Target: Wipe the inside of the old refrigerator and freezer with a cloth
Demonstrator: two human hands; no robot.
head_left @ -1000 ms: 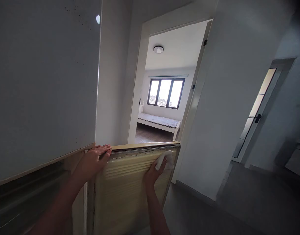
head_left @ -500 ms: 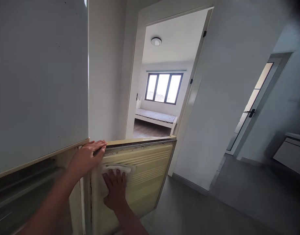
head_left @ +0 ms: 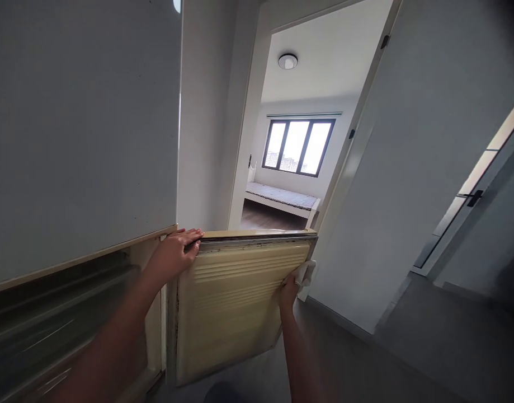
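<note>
Yellowed plastic door liner (head_left: pixel 235 302), ribbed near the top, grimy along the seal, hangs open off the fridge body. Your right hand (head_left: pixel 291 288) has swept from the hinge-side upper corner half a second ago out to the free edge; its fingers are curled around a white cloth (head_left: pixel 305 272), pressing it on the door's outer rim. So the top band has had a pass and the wipe has reached the edge. Your left hand (head_left: pixel 177 252) hasn't shifted: fingers flat and spread on the door's top edge (head_left: pixel 257 234), steadying it. Left of those fingers, the open lower compartment (head_left: pixel 59 319), under the closed grey upper door (head_left: pixel 80 129). Beyond the cloth, a doorway (head_left: pixel 298 140) to a room with window (head_left: pixel 297 146) and bed (head_left: pixel 282 198).
</note>
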